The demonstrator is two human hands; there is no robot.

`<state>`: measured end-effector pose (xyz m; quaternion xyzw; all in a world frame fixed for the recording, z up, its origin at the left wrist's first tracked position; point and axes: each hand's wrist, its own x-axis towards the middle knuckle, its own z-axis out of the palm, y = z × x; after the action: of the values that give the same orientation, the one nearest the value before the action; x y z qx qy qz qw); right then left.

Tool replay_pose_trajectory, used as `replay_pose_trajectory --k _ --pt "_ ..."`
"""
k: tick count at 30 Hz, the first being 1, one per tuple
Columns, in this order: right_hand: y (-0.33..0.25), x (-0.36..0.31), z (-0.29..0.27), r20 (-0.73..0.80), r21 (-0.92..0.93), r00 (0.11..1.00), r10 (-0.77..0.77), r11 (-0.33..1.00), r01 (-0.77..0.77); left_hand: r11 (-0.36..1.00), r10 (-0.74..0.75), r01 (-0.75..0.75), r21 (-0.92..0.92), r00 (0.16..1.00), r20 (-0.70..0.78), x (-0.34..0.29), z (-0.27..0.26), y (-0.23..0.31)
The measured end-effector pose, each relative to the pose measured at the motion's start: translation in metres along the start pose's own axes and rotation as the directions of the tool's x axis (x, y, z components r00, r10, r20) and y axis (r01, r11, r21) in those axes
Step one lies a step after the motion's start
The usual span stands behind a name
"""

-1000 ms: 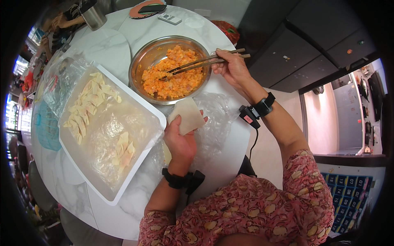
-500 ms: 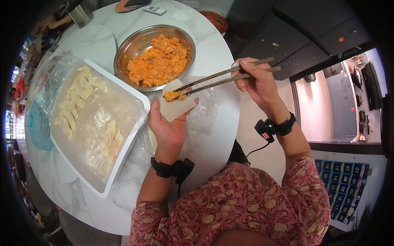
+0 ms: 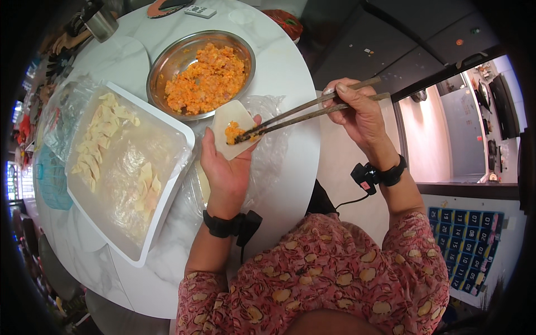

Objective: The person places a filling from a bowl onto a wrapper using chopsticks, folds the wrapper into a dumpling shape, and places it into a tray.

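On the upturned fingers of my left hand (image 3: 228, 176) rests a pale square dough wrapper (image 3: 223, 116), with the thumb along its left side. A small clump of orange filling (image 3: 233, 132) lies on the middle of the wrapper. My right hand (image 3: 357, 114) grips a pair of dark wooden chopsticks (image 3: 301, 111), whose tips touch the filling. Just beyond the wrapper stands a steel bowl (image 3: 157, 67) holding more orange minced filling (image 3: 206, 78). To the left, folded dumplings (image 3: 92, 151) lie in a white tray (image 3: 190, 134).
The marble-patterned round table (image 3: 285, 56) carries thin clear plastic (image 3: 268, 151) beneath my left hand. A white remote control (image 3: 200, 11) and a metal cup (image 3: 100, 23) sit at the far edge. A blue-green mesh basket (image 3: 51, 176) is left of the tray.
The chopstick tips have shifted from above the wrapper's middle toward its right side, and the filling now lies spread on the wrapper. The whole view has shifted slightly.
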<state>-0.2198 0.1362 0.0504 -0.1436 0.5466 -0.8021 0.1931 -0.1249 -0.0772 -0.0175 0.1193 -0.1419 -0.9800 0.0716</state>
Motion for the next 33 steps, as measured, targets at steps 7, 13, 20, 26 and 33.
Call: replay_pose_trajectory --k 7,13,20,26,33 --pt "-0.002 0.001 0.001 -0.040 -0.013 0.999 -0.020 1.000 0.019 0.998 -0.016 0.020 0.062 0.998 -0.062 -0.003 0.004 -0.003" --pt "-0.007 0.001 0.001 -0.016 0.028 1.000 0.008 1.000 -0.008 0.993 -0.049 0.051 -0.102 0.998 0.027 0.003 -0.007 -0.004" --pt "-0.007 -0.005 0.008 -0.057 -0.041 0.989 -0.138 0.990 0.136 0.973 -0.059 0.064 -0.220 0.998 0.027 0.003 -0.009 -0.005" --pt "-0.005 -0.014 0.020 -0.049 -0.122 0.988 -0.143 0.983 0.137 0.987 -0.042 0.053 -0.153 0.997 0.072 0.001 -0.008 -0.004" --pt "-0.017 -0.006 0.020 -0.057 -0.084 0.961 -0.270 0.961 0.264 0.976 -0.028 0.030 -0.217 1.000 0.008 0.002 -0.008 -0.004"
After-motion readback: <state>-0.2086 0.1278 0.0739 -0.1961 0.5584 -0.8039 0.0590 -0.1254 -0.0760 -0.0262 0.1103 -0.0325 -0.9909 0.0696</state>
